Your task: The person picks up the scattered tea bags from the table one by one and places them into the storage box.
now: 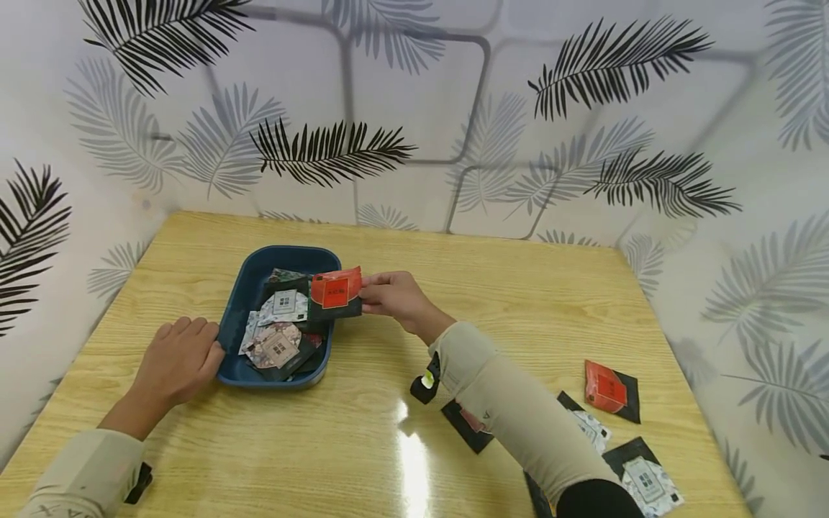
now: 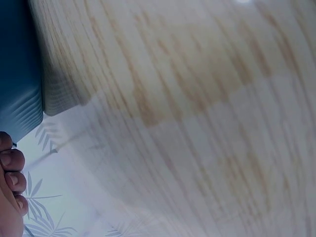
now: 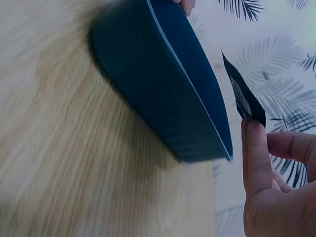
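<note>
My right hand (image 1: 398, 298) pinches a red-and-black flat sachet (image 1: 335, 291) by its right edge, over the right rim of a dark blue plastic bin (image 1: 275, 385). In the right wrist view the sachet (image 3: 244, 96) appears nearly edge-on between thumb and fingers, apart from the bin wall (image 3: 143, 84). Several black, white and floral sachets (image 1: 278, 349) lie inside the bin. At the bin's left rim my left hand (image 1: 181, 360) holds on, its curled fingers (image 2: 14, 160) beside the wall in the left wrist view. The left thumb's exact contact is hard to make out.
On the table's right side lie more sachets: a red-and-black one (image 1: 612, 391), a black-and-white one (image 1: 646, 478) and others partly under the right sleeve (image 1: 518, 410). A leaf-patterned backdrop (image 1: 414, 108) rises behind the wooden table (image 1: 505, 288).
</note>
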Tool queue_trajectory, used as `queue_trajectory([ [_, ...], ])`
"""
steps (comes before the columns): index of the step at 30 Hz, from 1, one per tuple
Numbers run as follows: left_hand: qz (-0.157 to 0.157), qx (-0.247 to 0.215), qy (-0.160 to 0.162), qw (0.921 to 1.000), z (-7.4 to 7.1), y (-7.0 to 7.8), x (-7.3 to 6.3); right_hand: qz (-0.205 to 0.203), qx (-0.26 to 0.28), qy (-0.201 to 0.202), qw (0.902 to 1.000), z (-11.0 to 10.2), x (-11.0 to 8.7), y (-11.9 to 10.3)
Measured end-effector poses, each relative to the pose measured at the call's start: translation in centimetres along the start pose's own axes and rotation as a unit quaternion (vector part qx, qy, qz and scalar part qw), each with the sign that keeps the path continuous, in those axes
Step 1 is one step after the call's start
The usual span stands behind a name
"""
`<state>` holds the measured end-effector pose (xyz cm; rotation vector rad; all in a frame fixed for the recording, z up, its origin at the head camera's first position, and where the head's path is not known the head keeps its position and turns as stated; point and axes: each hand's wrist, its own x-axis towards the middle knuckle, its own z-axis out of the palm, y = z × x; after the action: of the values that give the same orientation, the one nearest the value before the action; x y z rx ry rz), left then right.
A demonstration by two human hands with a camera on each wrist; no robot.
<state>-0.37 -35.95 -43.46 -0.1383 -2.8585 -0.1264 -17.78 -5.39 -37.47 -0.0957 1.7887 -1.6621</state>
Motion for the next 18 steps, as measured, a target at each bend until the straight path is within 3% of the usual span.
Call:
queue_trajectory([
  [9,-0.003,0.000,-0.001,1.0000,-0.1,0.1,0.1,-0.015,-0.009,-0.005,0.9998,4.0,2.0,0.4],
  [15,0.004,0.000,0.010,0.9999,0.0,-0.1,0.0,-0.025,-0.001,-0.066,0.9975,4.3,1.9,0.2],
  [18,0.006,0.000,0.016,0.9999,0.3,-0.1,0.0,-0.035,-0.014,-0.076,0.9964,3.8,1.4,0.0],
])
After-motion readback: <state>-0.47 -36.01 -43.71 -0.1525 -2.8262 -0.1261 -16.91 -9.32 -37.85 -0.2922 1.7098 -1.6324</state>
